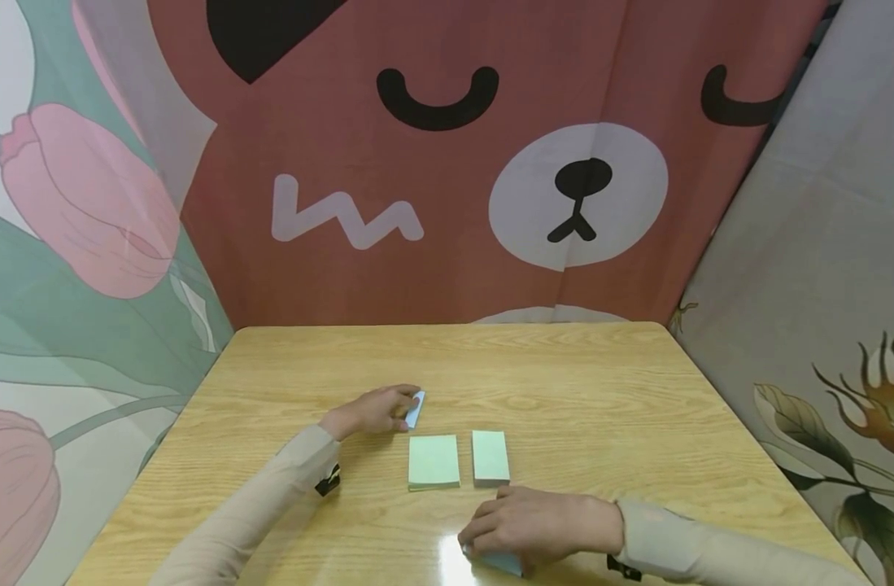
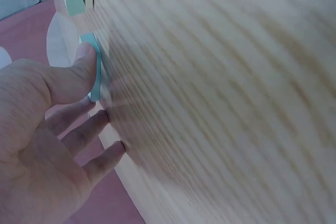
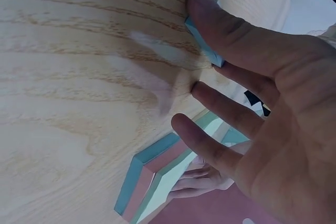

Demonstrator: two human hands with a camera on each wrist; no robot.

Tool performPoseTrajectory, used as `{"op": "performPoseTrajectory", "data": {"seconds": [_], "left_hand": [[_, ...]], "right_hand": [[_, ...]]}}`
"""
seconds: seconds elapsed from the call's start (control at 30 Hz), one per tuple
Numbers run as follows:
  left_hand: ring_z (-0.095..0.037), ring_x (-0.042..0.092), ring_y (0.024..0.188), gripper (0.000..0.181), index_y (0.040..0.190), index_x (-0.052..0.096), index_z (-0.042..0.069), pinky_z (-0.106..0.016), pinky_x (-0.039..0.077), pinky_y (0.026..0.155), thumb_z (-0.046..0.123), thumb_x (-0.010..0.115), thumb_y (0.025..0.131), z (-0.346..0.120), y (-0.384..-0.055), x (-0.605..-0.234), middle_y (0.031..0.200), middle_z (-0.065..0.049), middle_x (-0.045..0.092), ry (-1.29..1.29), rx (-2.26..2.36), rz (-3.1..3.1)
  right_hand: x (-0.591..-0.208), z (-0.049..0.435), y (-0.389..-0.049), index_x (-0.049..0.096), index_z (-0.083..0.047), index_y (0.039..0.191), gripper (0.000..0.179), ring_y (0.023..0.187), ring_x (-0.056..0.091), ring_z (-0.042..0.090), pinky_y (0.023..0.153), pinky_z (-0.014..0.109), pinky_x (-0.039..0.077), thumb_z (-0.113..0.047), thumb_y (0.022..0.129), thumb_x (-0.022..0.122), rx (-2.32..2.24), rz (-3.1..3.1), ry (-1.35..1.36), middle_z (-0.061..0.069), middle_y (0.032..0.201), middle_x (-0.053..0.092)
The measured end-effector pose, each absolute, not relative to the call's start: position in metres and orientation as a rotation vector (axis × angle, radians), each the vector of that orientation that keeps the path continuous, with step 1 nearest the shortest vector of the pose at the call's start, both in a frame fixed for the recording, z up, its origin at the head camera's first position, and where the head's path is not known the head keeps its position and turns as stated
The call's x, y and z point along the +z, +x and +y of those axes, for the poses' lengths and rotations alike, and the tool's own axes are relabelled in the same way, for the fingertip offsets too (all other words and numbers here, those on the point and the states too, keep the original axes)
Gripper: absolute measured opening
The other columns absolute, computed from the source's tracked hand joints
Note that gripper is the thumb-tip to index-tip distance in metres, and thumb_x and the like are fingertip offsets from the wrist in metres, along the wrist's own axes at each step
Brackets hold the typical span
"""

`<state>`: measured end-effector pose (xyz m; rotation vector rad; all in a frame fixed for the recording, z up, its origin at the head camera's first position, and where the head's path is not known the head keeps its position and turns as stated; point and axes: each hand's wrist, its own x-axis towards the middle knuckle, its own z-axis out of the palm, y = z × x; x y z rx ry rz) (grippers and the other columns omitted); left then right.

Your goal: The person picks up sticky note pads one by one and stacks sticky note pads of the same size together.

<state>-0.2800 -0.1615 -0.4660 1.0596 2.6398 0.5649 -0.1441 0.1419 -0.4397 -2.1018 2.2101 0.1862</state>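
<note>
My left hand (image 1: 377, 409) pinches a small light-blue sticky note pad (image 1: 415, 411) on the table, left of centre. In the left wrist view the thumb lies against that blue pad (image 2: 96, 72), with other fingertips touching the wood. Close to the front edge, my right hand (image 1: 538, 521) grips another blue sticky note pad (image 1: 503, 562), mostly hidden under it in the head view. The right wrist view shows this pad (image 3: 203, 44) between thumb and index finger. Between the hands lie a square green sticky note pad (image 1: 433, 461) and a narrower green-topped stack (image 1: 490, 457).
The wooden table (image 1: 600, 391) ends at a curtain (image 1: 447, 285) printed with a bear. Flowered cloth hangs at both sides. From the right wrist, the narrower stack shows blue, pink and green layers (image 3: 152, 174). Light glares off the table near the right hand.
</note>
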Motion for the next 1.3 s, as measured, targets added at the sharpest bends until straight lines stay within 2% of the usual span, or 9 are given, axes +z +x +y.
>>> {"op": "performPoseTrajectory", "data": {"seconds": [0.13,0.3,0.67,1.3], "left_hand": [[-0.042,0.041,0.134,0.047,0.135,0.057,-0.005,-0.051,0.041,0.105,0.009,0.070,0.092,-0.1589,-0.2794,-0.4667,0.151,-0.022,0.039,1.035,0.561,2.658],[-0.041,0.042,0.134,0.045,0.133,0.058,-0.005,-0.049,0.043,0.104,0.008,0.070,0.092,-0.1574,-0.2785,-0.4665,0.151,-0.021,0.039,0.999,0.568,2.657],[-0.045,0.042,0.132,0.046,0.133,0.056,-0.009,-0.054,0.041,0.104,0.009,0.069,0.093,-0.1601,-0.2810,-0.4624,0.150,-0.026,0.039,1.040,0.568,2.654],[-0.043,0.039,0.135,0.047,0.135,0.054,-0.009,-0.052,0.039,0.107,0.012,0.068,0.094,-0.1574,-0.2784,-0.4650,0.150,-0.025,0.038,1.045,0.597,2.640]], "right_hand": [[-0.4410,0.1410,-0.1441,0.062,-0.025,0.131,0.071,0.124,0.048,0.004,0.089,0.024,0.047,-0.035,0.067,0.091,0.181,2.214,-2.101,-0.014,0.140,0.052],[-0.4438,0.1400,-0.1438,0.064,-0.025,0.128,0.072,0.121,0.050,0.000,0.089,0.019,0.044,-0.037,0.063,0.093,0.183,2.232,-2.124,-0.015,0.137,0.054],[-0.4421,0.1384,-0.1465,0.071,-0.022,0.116,0.063,0.115,0.053,-0.001,0.087,0.017,0.044,-0.033,0.058,0.094,0.160,2.254,-2.169,-0.013,0.129,0.059],[-0.4368,0.1346,-0.1443,0.070,-0.025,0.118,0.067,0.107,0.054,-0.003,0.084,0.015,0.038,-0.041,0.058,0.095,0.223,2.247,-2.195,-0.018,0.123,0.061]]}}
